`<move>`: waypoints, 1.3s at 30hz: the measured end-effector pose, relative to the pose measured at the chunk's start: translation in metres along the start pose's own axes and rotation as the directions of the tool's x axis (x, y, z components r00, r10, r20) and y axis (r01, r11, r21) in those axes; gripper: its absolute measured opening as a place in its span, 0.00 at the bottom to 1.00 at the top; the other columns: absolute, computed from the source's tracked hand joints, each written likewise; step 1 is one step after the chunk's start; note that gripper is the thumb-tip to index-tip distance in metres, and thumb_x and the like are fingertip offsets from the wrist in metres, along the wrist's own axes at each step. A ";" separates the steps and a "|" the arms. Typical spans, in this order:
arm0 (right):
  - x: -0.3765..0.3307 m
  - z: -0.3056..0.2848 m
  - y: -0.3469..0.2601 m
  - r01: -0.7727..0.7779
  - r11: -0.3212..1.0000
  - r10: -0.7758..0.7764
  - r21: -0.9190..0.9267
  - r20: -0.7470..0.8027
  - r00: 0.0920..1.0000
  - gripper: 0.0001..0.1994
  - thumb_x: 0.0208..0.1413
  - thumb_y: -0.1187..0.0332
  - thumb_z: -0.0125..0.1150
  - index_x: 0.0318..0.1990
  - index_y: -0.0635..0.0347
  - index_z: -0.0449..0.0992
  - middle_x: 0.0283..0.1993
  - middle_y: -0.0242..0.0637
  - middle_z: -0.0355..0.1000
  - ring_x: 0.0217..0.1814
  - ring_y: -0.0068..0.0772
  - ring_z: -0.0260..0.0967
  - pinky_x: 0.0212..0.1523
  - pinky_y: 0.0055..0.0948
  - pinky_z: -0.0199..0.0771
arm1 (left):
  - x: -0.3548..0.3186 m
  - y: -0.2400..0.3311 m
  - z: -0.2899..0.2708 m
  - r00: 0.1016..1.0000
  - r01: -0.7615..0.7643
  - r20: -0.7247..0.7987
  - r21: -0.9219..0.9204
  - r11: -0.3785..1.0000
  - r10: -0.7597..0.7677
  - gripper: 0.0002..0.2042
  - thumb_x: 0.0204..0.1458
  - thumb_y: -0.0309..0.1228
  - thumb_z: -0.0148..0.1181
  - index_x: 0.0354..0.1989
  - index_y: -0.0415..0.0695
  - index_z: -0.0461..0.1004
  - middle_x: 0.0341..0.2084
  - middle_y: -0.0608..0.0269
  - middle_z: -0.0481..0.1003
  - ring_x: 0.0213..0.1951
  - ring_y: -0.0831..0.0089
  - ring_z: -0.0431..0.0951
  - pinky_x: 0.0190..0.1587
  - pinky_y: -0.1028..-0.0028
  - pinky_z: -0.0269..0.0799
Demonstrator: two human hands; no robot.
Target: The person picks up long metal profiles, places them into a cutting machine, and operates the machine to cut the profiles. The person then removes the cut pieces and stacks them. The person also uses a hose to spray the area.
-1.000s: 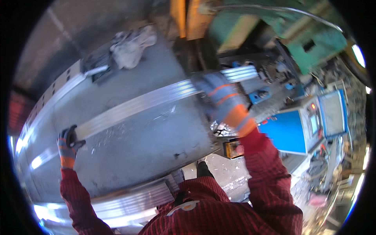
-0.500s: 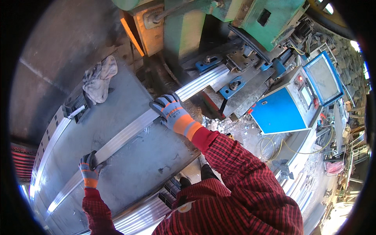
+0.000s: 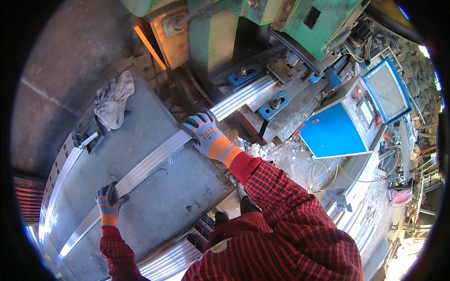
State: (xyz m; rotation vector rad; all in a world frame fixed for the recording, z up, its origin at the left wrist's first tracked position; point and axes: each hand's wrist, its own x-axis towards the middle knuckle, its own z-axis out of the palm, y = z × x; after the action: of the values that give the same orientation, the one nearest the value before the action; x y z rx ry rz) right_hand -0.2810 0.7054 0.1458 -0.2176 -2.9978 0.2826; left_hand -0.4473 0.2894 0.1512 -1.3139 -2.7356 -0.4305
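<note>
A long, ribbed aluminium profile [image 3: 154, 160] runs slantwise over the grey metal table and on into the die of a green press [image 3: 302, 28]. My left hand [image 3: 108, 202], in a grey and orange work glove, is wrapped round the profile's lower left stretch. Further up, near the table's corner, my right hand [image 3: 206, 133] grips the same profile from above, its fingers bent over the far edge. Beyond my right hand the profile lies between two blue clamps, and its far end is hidden under the die plate [image 3: 287, 70].
The grey table [image 3: 187, 187] carries a crumpled rag [image 3: 114, 100] and a metal guide rail [image 3: 63, 187] at its left. A blue control cabinet [image 3: 335, 129] stands at the right, above scrap-strewn floor. More profiles [image 3: 173, 257] lie below the table's near edge. An orange block [image 3: 169, 35] stands behind.
The profile and both hands have shifted slightly towards the press relative to the table and machine. Both hands keep their hold. The whole view has also moved a little.
</note>
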 end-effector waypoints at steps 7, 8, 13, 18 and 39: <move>-0.002 0.003 -0.003 0.007 0.999 -0.005 0.042 -0.030 1.000 0.27 0.47 0.56 0.64 0.57 0.47 0.69 0.59 0.39 0.62 0.64 0.47 0.55 0.67 0.50 0.45 | 0.001 0.004 -0.007 0.988 0.129 0.102 -0.138 0.982 -0.115 0.31 0.30 0.24 0.72 0.51 0.44 0.74 0.40 0.59 0.71 0.45 0.58 0.69 0.51 0.64 0.64; -0.002 0.001 -0.001 0.010 0.997 -0.008 0.072 -0.038 0.999 0.27 0.46 0.57 0.65 0.57 0.48 0.70 0.58 0.39 0.62 0.64 0.47 0.55 0.66 0.50 0.46 | 0.003 0.006 -0.009 0.993 0.093 0.085 -0.108 0.990 -0.084 0.31 0.30 0.24 0.72 0.51 0.44 0.74 0.40 0.59 0.71 0.44 0.59 0.69 0.50 0.65 0.65; -0.004 -0.008 0.000 0.036 0.996 -0.030 0.077 -0.073 0.997 0.27 0.46 0.58 0.65 0.57 0.48 0.69 0.57 0.38 0.63 0.62 0.47 0.57 0.65 0.48 0.51 | 0.002 0.002 -0.001 0.990 0.139 0.027 -0.154 0.978 -0.137 0.31 0.31 0.31 0.74 0.51 0.47 0.75 0.41 0.59 0.72 0.45 0.57 0.68 0.51 0.63 0.62; 0.002 -0.022 0.001 -0.024 0.999 0.014 0.047 0.185 0.983 0.28 0.46 0.59 0.65 0.58 0.48 0.69 0.59 0.39 0.62 0.62 0.47 0.56 0.64 0.49 0.52 | 0.003 -0.005 -0.001 0.979 0.192 0.088 -0.131 0.973 -0.182 0.31 0.31 0.32 0.73 0.51 0.47 0.74 0.42 0.59 0.72 0.45 0.57 0.68 0.51 0.62 0.61; 0.010 0.005 0.005 0.032 0.991 -0.025 0.132 -0.054 0.998 0.26 0.45 0.59 0.64 0.56 0.46 0.72 0.58 0.38 0.63 0.63 0.47 0.55 0.65 0.49 0.49 | 0.004 0.006 0.000 0.995 0.081 -0.042 -0.117 0.990 -0.087 0.29 0.32 0.25 0.75 0.50 0.44 0.75 0.36 0.61 0.70 0.37 0.65 0.70 0.41 0.69 0.68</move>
State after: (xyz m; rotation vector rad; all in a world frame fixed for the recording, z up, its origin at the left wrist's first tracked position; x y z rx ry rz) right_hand -0.2904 0.7110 0.1414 -0.1654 -2.9138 0.4635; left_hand -0.4453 0.2964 0.1534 -1.1985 -2.7719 -0.6263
